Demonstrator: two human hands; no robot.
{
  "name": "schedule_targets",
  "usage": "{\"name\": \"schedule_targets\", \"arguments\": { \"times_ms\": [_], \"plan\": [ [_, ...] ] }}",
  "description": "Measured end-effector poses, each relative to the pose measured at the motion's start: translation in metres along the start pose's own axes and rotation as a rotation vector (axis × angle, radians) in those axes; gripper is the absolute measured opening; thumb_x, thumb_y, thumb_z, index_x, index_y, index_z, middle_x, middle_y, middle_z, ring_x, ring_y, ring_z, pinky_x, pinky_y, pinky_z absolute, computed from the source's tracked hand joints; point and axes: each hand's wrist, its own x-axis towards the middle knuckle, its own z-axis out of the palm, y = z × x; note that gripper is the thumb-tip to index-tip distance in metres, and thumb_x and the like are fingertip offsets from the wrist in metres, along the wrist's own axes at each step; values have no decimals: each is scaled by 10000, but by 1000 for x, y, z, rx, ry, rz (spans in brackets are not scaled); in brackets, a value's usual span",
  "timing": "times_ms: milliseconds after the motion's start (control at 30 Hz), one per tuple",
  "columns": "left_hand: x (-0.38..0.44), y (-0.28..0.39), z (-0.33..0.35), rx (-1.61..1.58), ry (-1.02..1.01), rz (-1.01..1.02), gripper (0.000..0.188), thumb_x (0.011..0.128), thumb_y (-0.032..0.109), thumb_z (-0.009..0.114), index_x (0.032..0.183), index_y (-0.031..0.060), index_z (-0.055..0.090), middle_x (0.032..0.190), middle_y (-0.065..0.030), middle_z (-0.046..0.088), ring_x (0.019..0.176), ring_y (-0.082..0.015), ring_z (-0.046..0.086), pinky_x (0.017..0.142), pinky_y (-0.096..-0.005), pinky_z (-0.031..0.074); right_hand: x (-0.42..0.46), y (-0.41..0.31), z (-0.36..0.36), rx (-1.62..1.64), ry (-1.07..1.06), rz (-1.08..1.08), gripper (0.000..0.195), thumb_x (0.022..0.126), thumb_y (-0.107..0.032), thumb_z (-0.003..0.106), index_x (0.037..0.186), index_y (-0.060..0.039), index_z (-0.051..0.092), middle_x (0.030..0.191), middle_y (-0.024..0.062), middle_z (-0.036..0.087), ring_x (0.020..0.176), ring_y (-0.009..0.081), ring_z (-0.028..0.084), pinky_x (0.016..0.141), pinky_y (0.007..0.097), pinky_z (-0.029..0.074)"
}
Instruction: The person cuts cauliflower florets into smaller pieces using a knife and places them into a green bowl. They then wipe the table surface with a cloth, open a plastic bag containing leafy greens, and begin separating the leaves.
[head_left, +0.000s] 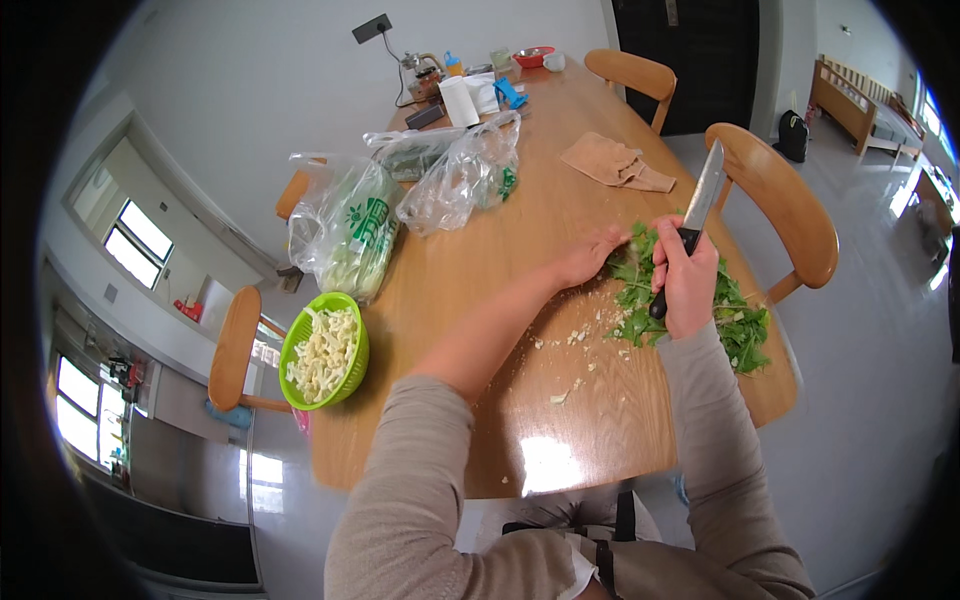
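Observation:
My right hand (684, 281) grips the black handle of a kitchen knife (703, 191), its blade pointing up and away from me. Beneath and around that hand lies a heap of cut leafy greens (739, 330) near the table's right edge. My left hand (589, 259) is low over the tabletop, at the left side of the greens. It is blurred, and whether its fingers hold any leaves is hidden. White cauliflower crumbs (577, 337) are scattered on the wood between my forearms.
A green plastic basket (361, 367) of cauliflower pieces (326, 352) stands at the wooden table's (480, 277) left edge. Behind it are plastic bags (352, 225) with vegetables. A tan cloth (615, 163) lies farther back. Wooden chairs (787, 202) flank the table.

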Motion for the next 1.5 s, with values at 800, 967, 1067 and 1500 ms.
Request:
{"name": "schedule_targets", "arguments": {
  "times_ms": [800,967,1067,1500],
  "plan": [
    [-177,88,42,98,467,-82,758,977,458,348,1455,-52,53,1528,-252,14,1428,-367,8,1144,-468,43,-9,13,8,-153,-71,-107,148,909,-169,598,943,-25,590,624,-7,507,417,35,402,361,198,302],
    [-82,53,-3,176,608,38,652,993,388,355,1457,-21,149,1511,-282,78,1412,-405,92,1136,-458,125,-2,2,5,41,50,-36,161,926,-184,576,936,-23,577,616,-3,481,403,52,406,354,204,309],
    [-8,17,-12,300,539,-11,649,956,346,460,1445,-2,213,1503,-276,134,1389,-424,162,1130,-441,182,-11,-10,10,120,52,-26,174,939,-184,556,949,-10,564,612,1,473,403,48,400,356,201,306],
    [182,-43,-22,566,206,-258,663,851,612,437,1431,301,349,1528,-155,173,1380,-418,158,1106,-559,144,-27,-13,13,87,-53,85,133,953,-113,507,967,10,554,603,2,479,436,44,396,404,197,338]
  ]
}}
